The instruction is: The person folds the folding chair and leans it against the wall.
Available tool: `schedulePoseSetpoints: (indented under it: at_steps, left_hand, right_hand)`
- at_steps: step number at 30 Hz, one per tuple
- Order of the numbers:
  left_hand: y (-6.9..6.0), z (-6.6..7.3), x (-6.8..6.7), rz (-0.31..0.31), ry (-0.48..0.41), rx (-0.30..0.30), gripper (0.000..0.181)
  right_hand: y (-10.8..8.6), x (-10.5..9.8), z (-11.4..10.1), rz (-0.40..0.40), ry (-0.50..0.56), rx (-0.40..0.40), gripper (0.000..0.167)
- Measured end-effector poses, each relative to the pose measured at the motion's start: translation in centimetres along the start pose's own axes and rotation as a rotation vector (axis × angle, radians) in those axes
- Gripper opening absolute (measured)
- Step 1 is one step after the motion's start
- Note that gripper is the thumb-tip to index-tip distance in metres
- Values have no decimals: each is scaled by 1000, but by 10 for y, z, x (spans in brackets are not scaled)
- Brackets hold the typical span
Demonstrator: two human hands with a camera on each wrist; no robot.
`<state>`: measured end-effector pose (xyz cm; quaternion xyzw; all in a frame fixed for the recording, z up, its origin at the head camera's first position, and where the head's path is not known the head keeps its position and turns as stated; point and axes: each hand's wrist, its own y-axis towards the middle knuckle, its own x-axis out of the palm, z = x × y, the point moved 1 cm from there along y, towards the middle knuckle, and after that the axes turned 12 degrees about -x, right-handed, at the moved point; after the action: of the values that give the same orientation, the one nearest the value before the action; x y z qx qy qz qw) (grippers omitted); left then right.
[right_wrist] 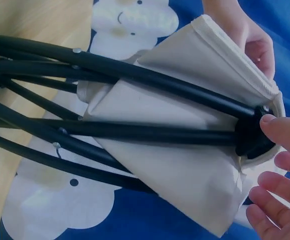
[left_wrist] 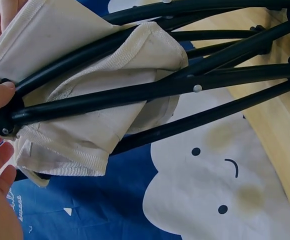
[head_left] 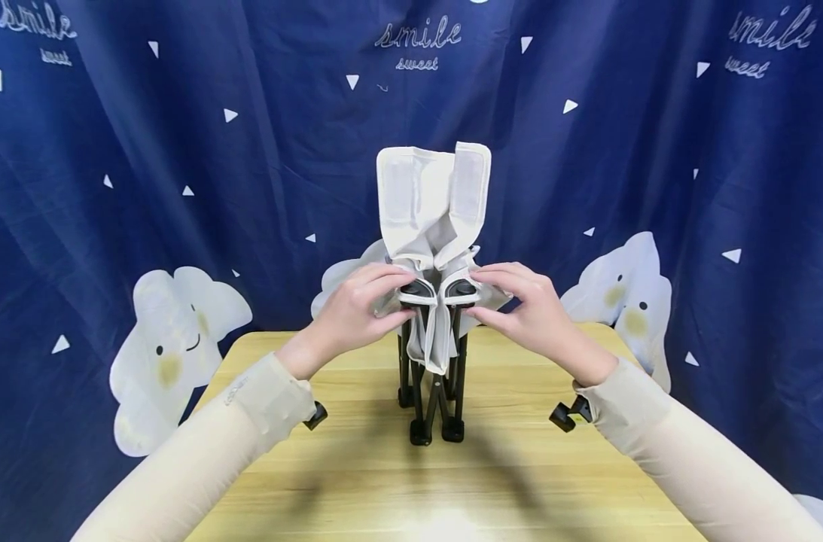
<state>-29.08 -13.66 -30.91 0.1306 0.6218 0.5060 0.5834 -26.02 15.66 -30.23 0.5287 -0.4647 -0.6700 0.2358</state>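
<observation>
A folding stool (head_left: pixel 436 346) stands upright and nearly collapsed at the middle of the table, its off-white fabric (head_left: pixel 400 192) bunched between black crossed legs (left_wrist: pixel 120 97). Two stiffened fabric flaps rise at its top. My left hand (head_left: pixel 357 310) pinches the near left corner, fingers above and thumb below the black corner piece (head_left: pixel 418 289). Across from it, my right hand (head_left: pixel 528 310) pinches the near right corner the same way. In the right wrist view, the thumb lies against a black leg joint (right_wrist: pixel 255 132), with the other fingers loosely bent. The two corners are close together.
The stool's feet (head_left: pixel 454 429) rest on a light wooden table (head_left: pixel 343 474). Behind the table hangs a dark blue curtain (head_left: pixel 303 150) with white clouds, triangles and lettering. Black wrist mounts (head_left: pixel 563 416) hang beneath both cuffs.
</observation>
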Motion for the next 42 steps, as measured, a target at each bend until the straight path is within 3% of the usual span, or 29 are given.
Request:
schedulePoseSetpoints:
  at_steps: [7,26,42]
  left_hand:
    - [-2,-4,-6,5,14,1,50]
    - [-24,-22,-30,24,89,-58,48]
    - [-42,-35,-38,24,119,-100,48]
  right_hand:
    - [-6,-9,6,35,0,13,45]
    - [-27,-25,20,24,-52,93,42]
    - [-42,-39,26,7,-98,137,42]
